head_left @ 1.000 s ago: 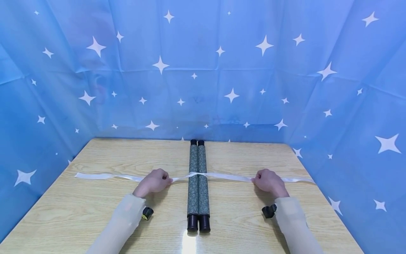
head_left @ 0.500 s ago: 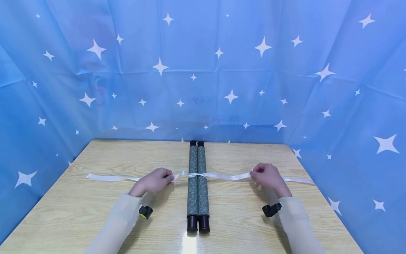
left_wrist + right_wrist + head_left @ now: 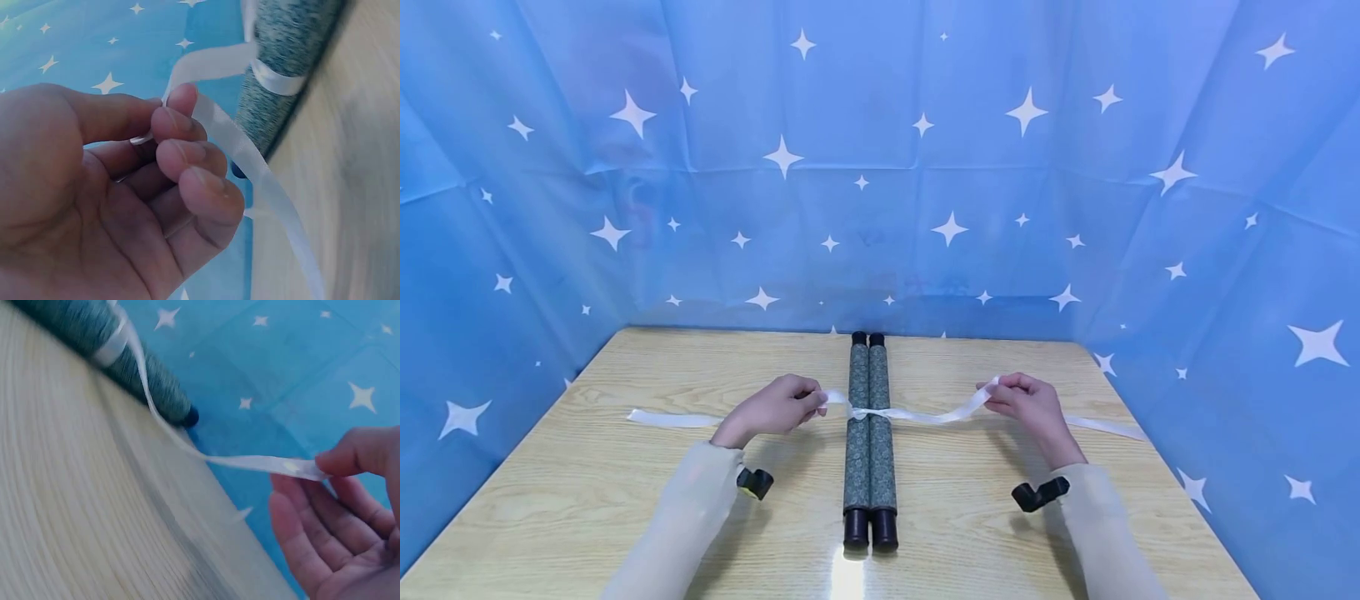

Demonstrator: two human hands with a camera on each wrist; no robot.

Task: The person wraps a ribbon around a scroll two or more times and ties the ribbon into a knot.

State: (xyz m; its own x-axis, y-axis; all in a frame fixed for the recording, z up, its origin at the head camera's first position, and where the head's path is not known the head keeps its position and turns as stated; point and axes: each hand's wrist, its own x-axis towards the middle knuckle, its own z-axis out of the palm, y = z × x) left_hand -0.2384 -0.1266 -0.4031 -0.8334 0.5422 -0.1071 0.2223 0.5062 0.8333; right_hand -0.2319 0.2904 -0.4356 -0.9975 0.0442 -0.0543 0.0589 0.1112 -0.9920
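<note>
A rolled scroll (image 3: pixel 857 467) with two parallel rollers, grey-green patterned cover and dark end knobs lies lengthwise at the middle of the table. Round its waist passes a white satin ribbon (image 3: pixel 925 416), crossed on top. My left hand (image 3: pixel 778 406) pinches one ribbon length between thumb and fingertips just left of the scroll, raised over the table; in the left wrist view a loose tail (image 3: pixel 275 187) hangs from those fingers. On the other side my right hand (image 3: pixel 1028 408) pinches the opposite length, which sags between it and the scroll. The crossing is small in the head view.
The wooden table (image 3: pixel 970 517) meets a blue star-printed curtain (image 3: pixel 865 208) at the back and sides. Ribbon ends lie flat on the wood at far left and far right. A small black camera (image 3: pixel 1040 495) sits on each wrist.
Both hands have lifted from near the table, raising the ribbon. The left hand has moved slightly toward the scroll, drawing its ribbon end rightward. The right-hand length has gone from nearly straight to sagging.
</note>
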